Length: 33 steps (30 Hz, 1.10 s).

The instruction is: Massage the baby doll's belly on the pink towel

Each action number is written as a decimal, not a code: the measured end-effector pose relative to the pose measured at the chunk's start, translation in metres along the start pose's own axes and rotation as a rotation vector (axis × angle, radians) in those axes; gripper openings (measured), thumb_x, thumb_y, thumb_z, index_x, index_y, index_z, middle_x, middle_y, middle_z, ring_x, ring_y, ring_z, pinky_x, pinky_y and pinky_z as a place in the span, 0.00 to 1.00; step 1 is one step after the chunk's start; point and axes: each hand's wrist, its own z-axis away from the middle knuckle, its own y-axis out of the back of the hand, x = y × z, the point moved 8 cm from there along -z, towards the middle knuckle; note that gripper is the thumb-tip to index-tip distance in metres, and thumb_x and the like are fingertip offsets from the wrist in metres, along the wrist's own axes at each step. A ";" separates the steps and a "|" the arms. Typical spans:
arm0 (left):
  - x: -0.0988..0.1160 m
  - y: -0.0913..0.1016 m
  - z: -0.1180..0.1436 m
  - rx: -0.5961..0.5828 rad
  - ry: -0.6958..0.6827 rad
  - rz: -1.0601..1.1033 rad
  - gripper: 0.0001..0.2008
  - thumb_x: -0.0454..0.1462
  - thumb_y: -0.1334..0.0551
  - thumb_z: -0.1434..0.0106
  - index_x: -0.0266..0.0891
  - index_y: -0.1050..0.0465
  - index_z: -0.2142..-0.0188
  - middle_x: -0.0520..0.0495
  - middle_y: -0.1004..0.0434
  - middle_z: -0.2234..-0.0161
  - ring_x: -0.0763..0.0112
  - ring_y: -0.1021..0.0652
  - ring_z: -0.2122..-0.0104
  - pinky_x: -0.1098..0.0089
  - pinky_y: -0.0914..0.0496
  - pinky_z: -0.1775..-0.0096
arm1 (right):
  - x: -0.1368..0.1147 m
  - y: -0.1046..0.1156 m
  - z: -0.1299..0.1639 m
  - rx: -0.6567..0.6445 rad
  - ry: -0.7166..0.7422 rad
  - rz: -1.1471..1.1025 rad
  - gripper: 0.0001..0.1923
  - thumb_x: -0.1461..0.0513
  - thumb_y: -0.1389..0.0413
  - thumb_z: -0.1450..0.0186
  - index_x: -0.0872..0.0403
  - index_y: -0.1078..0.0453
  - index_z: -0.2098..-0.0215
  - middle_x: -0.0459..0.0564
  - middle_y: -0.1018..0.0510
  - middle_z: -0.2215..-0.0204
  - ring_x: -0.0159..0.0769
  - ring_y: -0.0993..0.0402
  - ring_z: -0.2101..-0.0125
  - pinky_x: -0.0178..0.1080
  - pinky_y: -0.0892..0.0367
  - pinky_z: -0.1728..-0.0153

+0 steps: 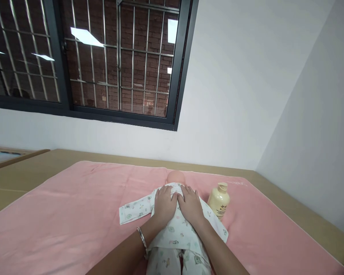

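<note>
A baby doll (176,177) lies on a pink towel (83,214), its rounded head toward the wall. It wears a white printed top (179,231) and matching trousers (164,262). Flat on the upper part of the top rests my left hand (164,204), fingers stretched out, with a silver bangle (142,237) on the wrist. Beside it, my right hand (190,204) also lies flat on the top, the two thumbs close together. One sleeve spreads out to the left, the other to the lower right. My hands and forearms cover part of the doll.
A pale yellow pump bottle (219,200) stands on the towel right of the doll. The towel covers a tan padded surface (298,208) that meets the white wall (232,95). Above is a dark-framed window (176,76) with metal bars. A wooden rail (20,158) shows at far left.
</note>
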 end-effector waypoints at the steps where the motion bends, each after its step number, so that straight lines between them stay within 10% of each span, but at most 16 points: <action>1: 0.000 0.000 0.000 -0.006 0.003 -0.004 0.18 0.40 0.48 0.34 0.39 0.28 0.49 0.41 0.24 0.48 0.56 0.28 0.46 0.54 0.43 0.40 | 0.000 0.001 0.001 0.003 0.001 -0.006 0.28 0.57 0.61 0.27 0.58 0.45 0.33 0.57 0.42 0.35 0.45 0.52 0.35 0.50 0.62 0.36; 33: -0.004 0.001 -0.006 -0.069 -0.019 -0.107 0.19 0.43 0.47 0.36 0.38 0.27 0.51 0.39 0.23 0.49 0.54 0.28 0.46 0.57 0.40 0.42 | 0.007 0.006 0.000 0.040 -0.010 -0.003 0.28 0.53 0.56 0.29 0.61 0.37 0.38 0.61 0.38 0.38 0.50 0.49 0.36 0.53 0.62 0.37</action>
